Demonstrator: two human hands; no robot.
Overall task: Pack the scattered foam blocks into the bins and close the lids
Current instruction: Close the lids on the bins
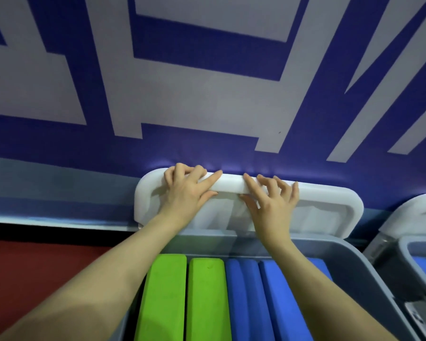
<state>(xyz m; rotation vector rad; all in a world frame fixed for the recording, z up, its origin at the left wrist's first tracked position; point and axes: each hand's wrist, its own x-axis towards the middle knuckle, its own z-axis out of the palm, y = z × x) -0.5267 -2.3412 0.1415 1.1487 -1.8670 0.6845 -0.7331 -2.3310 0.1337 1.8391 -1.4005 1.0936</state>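
We observe both hands on the top edge of the white lid [330,207], which stands raised behind the grey bin [369,269]: the left hand [187,190] and the right hand [271,200] each curl their fingers over that edge with thumbs beneath. Inside the bin, two green foam blocks [165,299] stand beside blue foam blocks [278,301]. A second bin [406,252] sits just to the right, against the blue-and-white wall banner [207,94].

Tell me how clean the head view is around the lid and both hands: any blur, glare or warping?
Head view: sharp on the left hand and right hand where each has a grip on the white lid; the lid's inner face is washed pale, detail faint; wide-angle bending curves the bin rim and stretches the forearms; shadow dims the lower left of the green blocks.
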